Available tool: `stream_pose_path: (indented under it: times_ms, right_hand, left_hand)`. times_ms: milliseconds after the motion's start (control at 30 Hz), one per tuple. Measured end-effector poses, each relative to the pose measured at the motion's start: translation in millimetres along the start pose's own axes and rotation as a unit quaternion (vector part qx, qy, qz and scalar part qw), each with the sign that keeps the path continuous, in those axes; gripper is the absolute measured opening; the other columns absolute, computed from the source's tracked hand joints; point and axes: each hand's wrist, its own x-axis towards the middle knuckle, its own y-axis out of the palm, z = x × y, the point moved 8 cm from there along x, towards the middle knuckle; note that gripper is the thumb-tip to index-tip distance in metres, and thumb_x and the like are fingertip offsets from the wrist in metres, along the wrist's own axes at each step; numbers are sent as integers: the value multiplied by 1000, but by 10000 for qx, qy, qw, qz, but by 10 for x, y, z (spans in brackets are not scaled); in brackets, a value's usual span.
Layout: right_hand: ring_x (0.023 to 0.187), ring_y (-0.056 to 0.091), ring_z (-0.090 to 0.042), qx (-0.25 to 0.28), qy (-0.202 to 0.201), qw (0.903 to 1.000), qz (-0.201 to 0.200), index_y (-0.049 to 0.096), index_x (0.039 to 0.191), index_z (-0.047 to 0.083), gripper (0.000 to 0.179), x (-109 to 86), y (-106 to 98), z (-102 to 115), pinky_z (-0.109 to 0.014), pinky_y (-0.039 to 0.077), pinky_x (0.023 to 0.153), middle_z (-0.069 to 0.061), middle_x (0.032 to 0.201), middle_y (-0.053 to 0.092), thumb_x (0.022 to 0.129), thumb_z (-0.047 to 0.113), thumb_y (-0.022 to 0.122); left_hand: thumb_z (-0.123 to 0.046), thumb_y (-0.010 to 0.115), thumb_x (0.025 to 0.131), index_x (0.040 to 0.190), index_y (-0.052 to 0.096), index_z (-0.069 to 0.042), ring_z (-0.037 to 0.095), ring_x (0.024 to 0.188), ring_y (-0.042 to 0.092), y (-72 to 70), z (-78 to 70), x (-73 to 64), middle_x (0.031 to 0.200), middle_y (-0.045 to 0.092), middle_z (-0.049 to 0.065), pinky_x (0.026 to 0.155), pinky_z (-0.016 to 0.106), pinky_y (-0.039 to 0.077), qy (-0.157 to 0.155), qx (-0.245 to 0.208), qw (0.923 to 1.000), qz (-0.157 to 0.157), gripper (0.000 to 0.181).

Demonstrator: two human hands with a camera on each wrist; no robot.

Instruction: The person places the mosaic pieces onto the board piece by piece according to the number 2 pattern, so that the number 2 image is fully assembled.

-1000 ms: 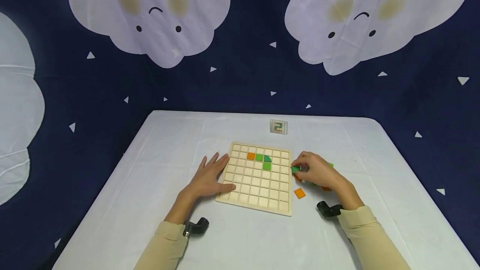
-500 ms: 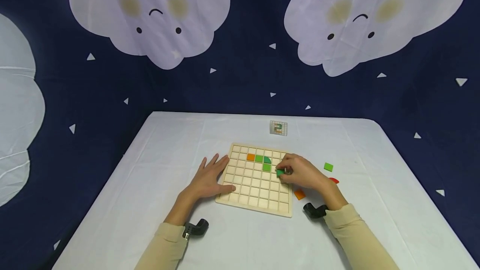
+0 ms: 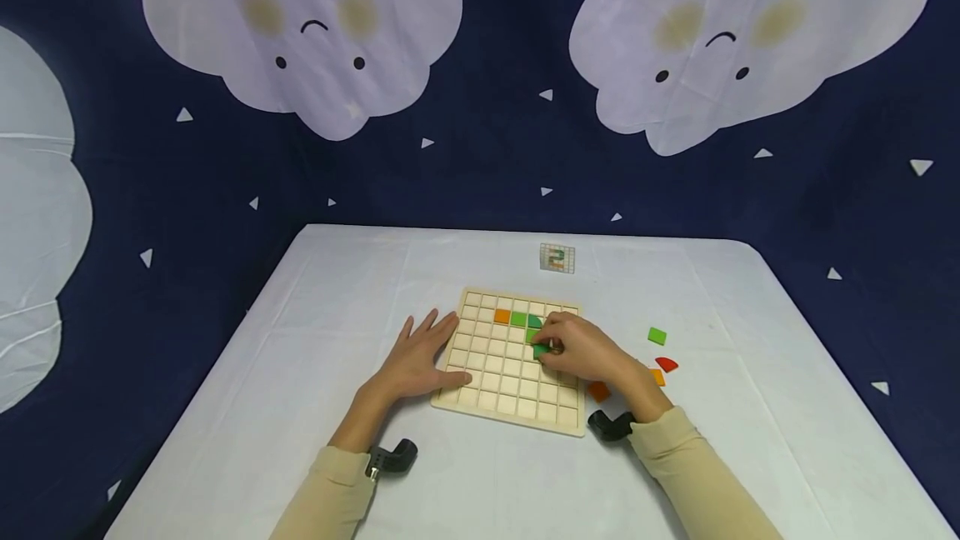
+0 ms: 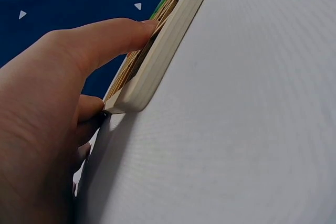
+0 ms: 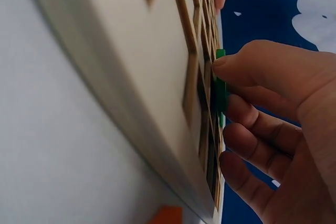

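Pinching a dark green piece (image 3: 540,352), the right hand (image 3: 583,348) is over the pale wooden grid board (image 3: 507,384) in the head view; the left hand (image 3: 414,362) spreads wide at the board's left edge. Left wrist: thumb across the smooth, round-cornered rim. Right wrist: thumb and fingertip narrow on the slim piece, near raised ridges.

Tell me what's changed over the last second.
The right hand carried a dark green piece leftward from the right edge of the board to a spot over its grid, still pinching it. That uncovered a red piece. The left hand stayed at the board's left edge; the orange tile in the grid stayed put.
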Motion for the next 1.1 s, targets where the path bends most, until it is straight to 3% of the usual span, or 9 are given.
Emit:
stream_pose_path:
  times_ms: [267,500,800,1100]
  right_hand:
    - [74,51,-12,-75,-201,9998,-15,76,104,17,21,18,24,76,-26,44,65,8,91,59,84,21,74]
    - [83,53,-8,-177,-74,9998,47,75,107,18,22,40,61,53,-28,47,74,11,97,60,85,20,74]
    - [80,55,-8,-94,13,9999,49,74,104,19,20,35,57,66,-27,48,70,10,92,61,84,18,74]
    - [95,57,-11,-36,-91,9999,-88,74,102,20,20,9,6,106,-35,48,86,11,99,64,83,13,74]
  left_hand:
    - [-71,63,72,152,29,-12,20,145,9,-29,-33,-7,156,27,-3,115,48,-3,93,-42,9999,-121,105]
    - [-72,62,72,152,28,-13,19,145,8,-24,-18,-6,156,24,-4,115,46,-4,62,-25,9999,-89,105]
    - [-73,61,73,153,27,-13,19,145,7,-10,-12,-7,157,23,-5,115,46,-5,93,-29,9999,-48,105]
    - [-72,62,73,152,30,-12,21,145,10,-23,-20,-4,156,26,-3,115,49,-2,115,-20,9998,-155,104]
